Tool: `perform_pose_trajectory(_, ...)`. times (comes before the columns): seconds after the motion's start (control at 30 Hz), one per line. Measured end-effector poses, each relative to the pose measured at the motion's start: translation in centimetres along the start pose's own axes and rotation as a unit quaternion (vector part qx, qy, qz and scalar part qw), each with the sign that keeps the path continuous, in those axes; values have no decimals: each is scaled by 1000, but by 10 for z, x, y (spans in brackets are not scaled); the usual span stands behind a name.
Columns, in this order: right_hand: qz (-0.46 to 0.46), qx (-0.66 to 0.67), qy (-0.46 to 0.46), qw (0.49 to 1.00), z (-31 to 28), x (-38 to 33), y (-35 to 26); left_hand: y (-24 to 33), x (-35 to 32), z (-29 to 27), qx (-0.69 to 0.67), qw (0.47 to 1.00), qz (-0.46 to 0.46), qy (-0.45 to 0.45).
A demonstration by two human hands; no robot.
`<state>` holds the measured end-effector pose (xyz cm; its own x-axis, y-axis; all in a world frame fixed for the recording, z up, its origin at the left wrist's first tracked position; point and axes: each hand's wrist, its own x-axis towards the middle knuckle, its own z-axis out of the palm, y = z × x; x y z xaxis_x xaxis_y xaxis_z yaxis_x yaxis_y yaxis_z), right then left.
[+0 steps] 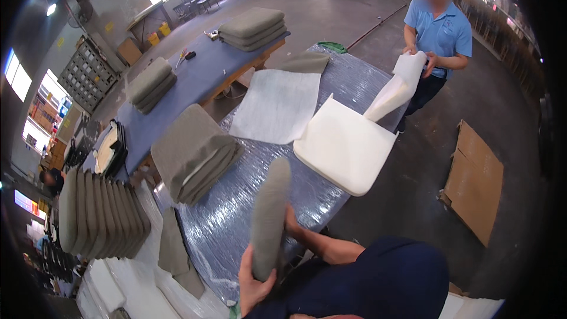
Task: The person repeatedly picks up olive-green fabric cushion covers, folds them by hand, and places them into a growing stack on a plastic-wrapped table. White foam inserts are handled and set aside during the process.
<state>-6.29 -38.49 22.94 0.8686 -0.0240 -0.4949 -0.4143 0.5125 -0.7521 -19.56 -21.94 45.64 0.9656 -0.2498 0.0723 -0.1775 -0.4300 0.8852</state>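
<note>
A grey-green fabric seat cushion (270, 215) stands on edge between my hands, over the near edge of the plastic-covered table (254, 168). My left hand (254, 280) grips its lower end, thumb on one face and fingers on the other. Higher up, my right hand (290, 223) is at the cushion's far side; its fingers are mostly hidden behind it. Beyond the cushion lie a folded stack of grey fabric (195, 150), a pale fabric sheet (276, 105) and a white foam seat pad (345, 145).
Across the table a person in a blue shirt (440, 29) holds a white strip of padding (394, 90). Upright cushions (100, 215) stand in a row at the left. A blue worktable (201, 74) bears cushion stacks (254, 28). Flattened cardboard (474, 180) lies on the right floor.
</note>
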Motion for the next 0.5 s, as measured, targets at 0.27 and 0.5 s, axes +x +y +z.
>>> perform_pose_trajectory(0.27,2,265,-223,938,-7,-20,26,-35,-5,-9,-347,935,-8,-73)
perform_pose_trajectory(0.5,-70,-64,-9,995,122,-144,-25,-122,23,-5,-384,910,-155,-17)
